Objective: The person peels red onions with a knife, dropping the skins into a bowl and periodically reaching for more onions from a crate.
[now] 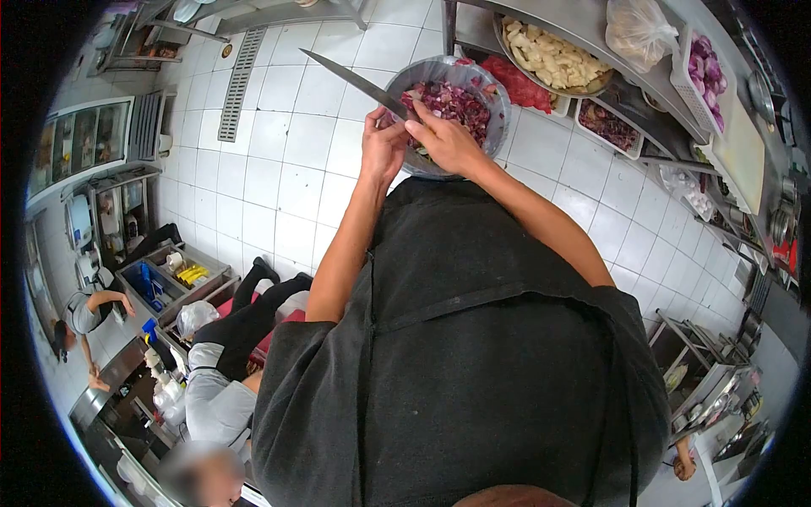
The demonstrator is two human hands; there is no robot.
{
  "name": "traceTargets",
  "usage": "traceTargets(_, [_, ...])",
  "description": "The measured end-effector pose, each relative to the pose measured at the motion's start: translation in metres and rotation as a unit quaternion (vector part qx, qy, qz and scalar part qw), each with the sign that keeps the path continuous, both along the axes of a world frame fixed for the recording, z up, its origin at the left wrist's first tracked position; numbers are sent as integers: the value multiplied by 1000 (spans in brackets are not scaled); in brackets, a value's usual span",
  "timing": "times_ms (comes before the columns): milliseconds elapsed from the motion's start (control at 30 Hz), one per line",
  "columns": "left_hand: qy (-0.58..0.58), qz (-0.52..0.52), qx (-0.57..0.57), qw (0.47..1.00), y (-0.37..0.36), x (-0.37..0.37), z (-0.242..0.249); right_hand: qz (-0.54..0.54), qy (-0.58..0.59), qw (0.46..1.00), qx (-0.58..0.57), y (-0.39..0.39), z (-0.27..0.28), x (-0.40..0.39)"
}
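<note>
My right hand (452,145) is closed around the handle of a large kitchen knife (351,78). The long blade points away to the upper left. Close beside it, my left hand (384,150) has its fingers curled up at the blade near the handle. What those fingers hold, if anything, is too small to make out. Below both hands stands a round bin (502,127) with a greyish plastic liner. Chopped-looking purple and white onion scraps (452,108) fill it. My hands cover part of its near side.
Right of the bin, a steel shelf unit (553,17) bears a bowl of pale cut pieces (549,55), a basket of purple onions (705,76) and a white cutting board (739,165). Under it sits a red mesh bag (519,84). Co-workers (224,397) are at the left.
</note>
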State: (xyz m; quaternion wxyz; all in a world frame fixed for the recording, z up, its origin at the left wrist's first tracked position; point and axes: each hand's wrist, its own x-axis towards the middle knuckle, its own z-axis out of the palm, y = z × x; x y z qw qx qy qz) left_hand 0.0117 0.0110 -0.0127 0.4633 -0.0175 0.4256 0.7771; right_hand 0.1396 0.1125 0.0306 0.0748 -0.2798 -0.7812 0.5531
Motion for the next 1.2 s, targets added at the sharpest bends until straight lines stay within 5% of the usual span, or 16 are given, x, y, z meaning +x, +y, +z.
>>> traceTargets(200, [19,10,-7,1000,0,3,-2,-12,-28,999,-22,2,13,-2])
traceTargets(300, [11,7,3,1000,-1,3,-4,-52,97,993,31,2,-16,-10])
traceTargets(433, [-16,-16,41,999,-14,-7,-6,-100,-32,932,-346,28,-4,-5])
traceTargets(767, [-176,1,113,978,-14,-26,-7,-43,-44,925,-374,49,-11,-3])
traceTargets(1200, [-88,2,51,995,-7,-20,-7,-45,-95,965,-241,38,0,-6])
